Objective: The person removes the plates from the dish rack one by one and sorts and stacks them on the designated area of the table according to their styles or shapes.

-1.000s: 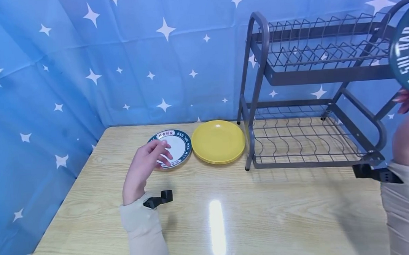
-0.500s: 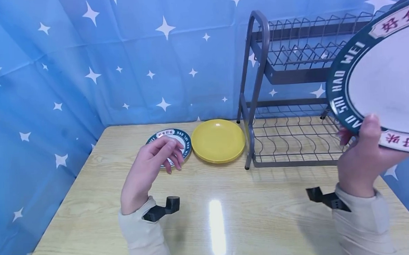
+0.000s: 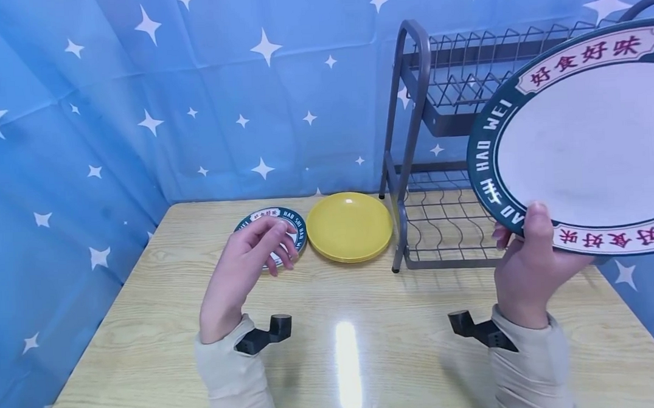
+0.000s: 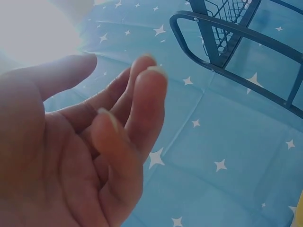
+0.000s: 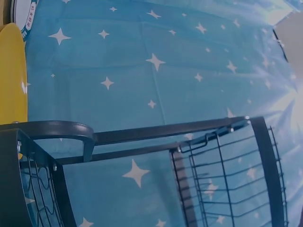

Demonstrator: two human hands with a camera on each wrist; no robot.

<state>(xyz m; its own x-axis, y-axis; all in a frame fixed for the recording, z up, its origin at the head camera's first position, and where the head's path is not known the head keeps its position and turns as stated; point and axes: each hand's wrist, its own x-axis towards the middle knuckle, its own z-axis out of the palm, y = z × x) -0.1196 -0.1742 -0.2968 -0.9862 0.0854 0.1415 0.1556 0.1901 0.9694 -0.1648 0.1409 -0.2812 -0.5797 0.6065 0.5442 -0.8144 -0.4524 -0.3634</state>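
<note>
Raised at the right of the head view is an oval white plate (image 3: 587, 144) with a dark green rim and red lettering. My right hand (image 3: 532, 268) grips its lower left edge, thumb on the upper face. My left hand (image 3: 247, 265) hovers with loosely bent fingers and nothing in them, in front of a similar green-rimmed plate (image 3: 291, 216) on the table, partly covering it. The left wrist view shows that hand (image 4: 109, 137) from the palm side, holding nothing. Neither the right hand nor its plate appears in the right wrist view.
A yellow plate stack (image 3: 350, 226) lies beside the green-rimmed plate on the wooden table (image 3: 410, 346). Behind the held plate stands a two-tier metal dish rack (image 3: 421, 72), partly hidden. A blue star-patterned curtain (image 3: 280, 139) closes off the back and left side.
My right hand has come leftward from the right edge of the view, bringing the oval plate fully before the rack. My left hand has shifted slightly right and its fingers have turned.
</note>
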